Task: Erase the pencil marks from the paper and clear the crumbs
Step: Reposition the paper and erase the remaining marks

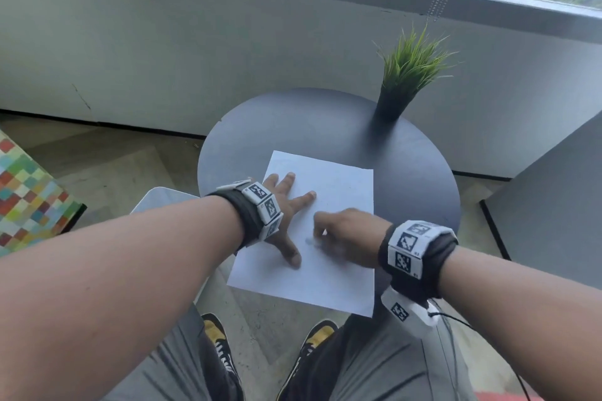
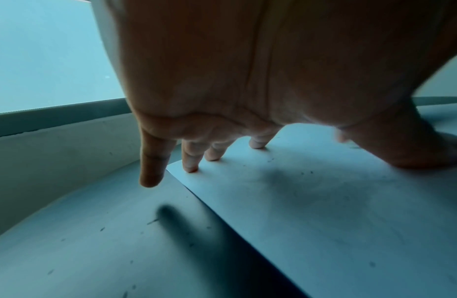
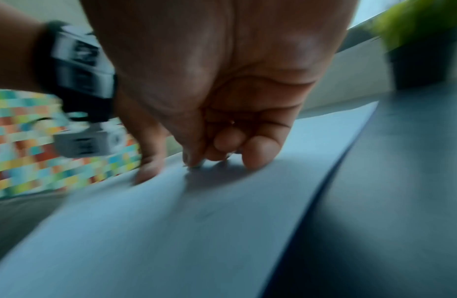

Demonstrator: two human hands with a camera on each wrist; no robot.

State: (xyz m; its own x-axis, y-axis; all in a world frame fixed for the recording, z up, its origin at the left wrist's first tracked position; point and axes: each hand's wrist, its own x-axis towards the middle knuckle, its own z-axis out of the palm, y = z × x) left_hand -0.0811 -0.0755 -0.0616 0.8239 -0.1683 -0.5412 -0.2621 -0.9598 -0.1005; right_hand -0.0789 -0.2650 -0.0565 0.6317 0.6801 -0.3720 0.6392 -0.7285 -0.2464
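A white sheet of paper (image 1: pixel 338 182) lies on a round dark table (image 1: pixel 293 120), with its near edge hanging past the rim. My left hand (image 1: pixel 286 205) presses flat on the sheet's left side with its fingers spread. In the left wrist view its fingertips (image 2: pixel 190 167) and thumb rest on the paper (image 2: pixel 324 211). My right hand (image 1: pixel 342 231) is curled, its fingers pinching a small white eraser (image 1: pixel 324 232) against the sheet. A faint grey pencil smudge (image 1: pixel 309 241) lies just below the eraser. The right wrist view is blurred; the right hand's fingers (image 3: pixel 258 153) bunch down on the paper (image 3: pixel 171 221).
A potted green grass plant (image 1: pixel 404 75) stands at the table's far right edge. Small dark specks (image 2: pixel 152 221) are scattered on the table (image 2: pixel 94 242) left of the sheet. A checkered cushion (image 1: pixel 22 192) is at the left, and my knees and shoes are below the table.
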